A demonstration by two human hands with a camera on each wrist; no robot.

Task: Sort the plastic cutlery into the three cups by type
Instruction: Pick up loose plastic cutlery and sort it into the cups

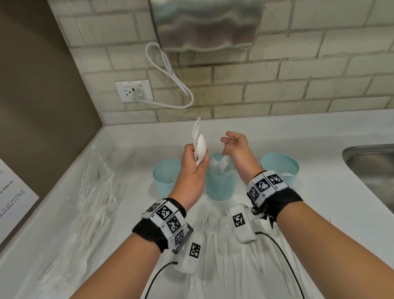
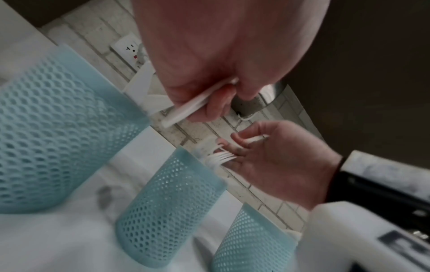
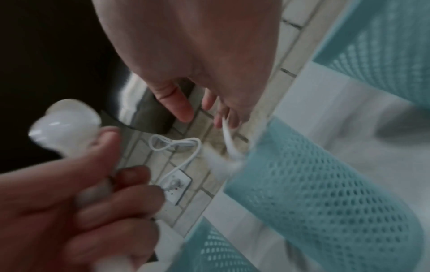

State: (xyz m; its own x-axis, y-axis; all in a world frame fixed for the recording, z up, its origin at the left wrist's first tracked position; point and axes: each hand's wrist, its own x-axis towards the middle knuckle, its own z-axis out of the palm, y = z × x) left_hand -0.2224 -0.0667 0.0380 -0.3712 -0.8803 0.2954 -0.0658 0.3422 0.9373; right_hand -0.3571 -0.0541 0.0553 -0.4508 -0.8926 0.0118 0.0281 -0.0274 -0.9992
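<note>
L hand (image 1: 193, 166) is gripping a bunch of white spoons (image 1: 200, 146) by the handles, fingers curled round them, bowls pointing up toward 12 o'clock, raised above the gap btw the left cup (image 1: 167, 177) and middle cup (image 1: 220, 182). R hand (image 1: 237, 150) is hovering over the middle cup, fingers loosely spread and half curled; head view shows nothing in it, but L wrist view shows a thin white piece at the fingertips, can't tell if it's pinched. Forks (image 1: 220, 165) are standing in the middle cup, tines up. Right cup (image 1: 281, 166) is sitting at 3 o'clock of the middle one, w/ something white at its rim. Loose cutlery pile (image 1: 221, 241) is lying on the counter (image 1: 336, 221) at 6 o'clock, under both wrists. Clear bag (image 1: 97, 203) w/ more cutlery is lying at 9 o'clock; sink (image 1: 384, 178) at 3 o'clock
</note>
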